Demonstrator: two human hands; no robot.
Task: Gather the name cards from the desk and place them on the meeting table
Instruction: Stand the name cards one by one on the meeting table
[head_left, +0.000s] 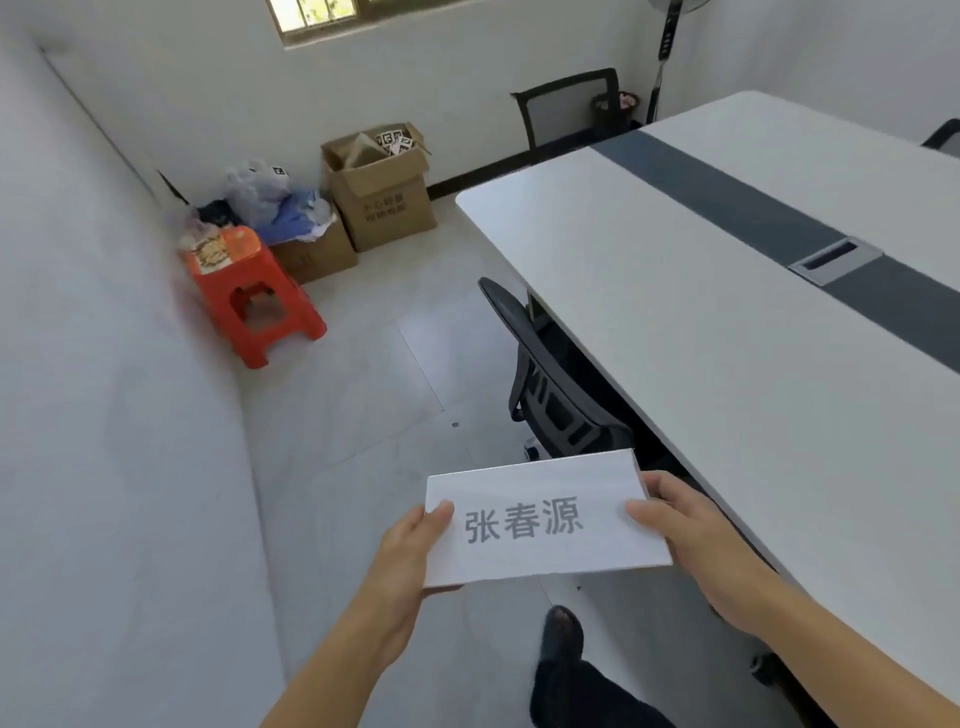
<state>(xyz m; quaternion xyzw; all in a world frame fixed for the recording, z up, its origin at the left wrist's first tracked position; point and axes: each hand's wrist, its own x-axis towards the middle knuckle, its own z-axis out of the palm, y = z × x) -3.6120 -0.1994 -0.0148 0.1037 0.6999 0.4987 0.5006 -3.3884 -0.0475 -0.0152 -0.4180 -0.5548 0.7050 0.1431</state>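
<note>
- While the name cards (545, 519) are off any surface, they are held in the air at 6 o'clock in the view. They are above the floor and just beside the long edge of the meeting table (727, 322), not yet on it.
- Left hand (410, 551): grips the short edge at 9 o'clock, thumb on the printed face, fingers curled beneath.
- Right hand (691, 535): grips the opposite short edge at 3 o'clock, thumb on top, fingers wrapped behind.
- Reason for the grip (a judgement): support at both ends keeps the thin sheets flat and squared. It also leaves the printed name readable for choosing a seat.
- Long axis: runs from 9 o'clock to 3 o'clock, with the right end slightly farther away.
- Facing: printed face up, towards the camera. The tops of the characters point to 12 o'clock, so the text reads upright for the holder.
- Count: a layered right edge suggests more than one card; the number cannot be told.
- Destination: the table surface lies at 2 o'clock. An office chair (550, 395) stands against the table edge, at 12 o'clock from the cards.
</note>
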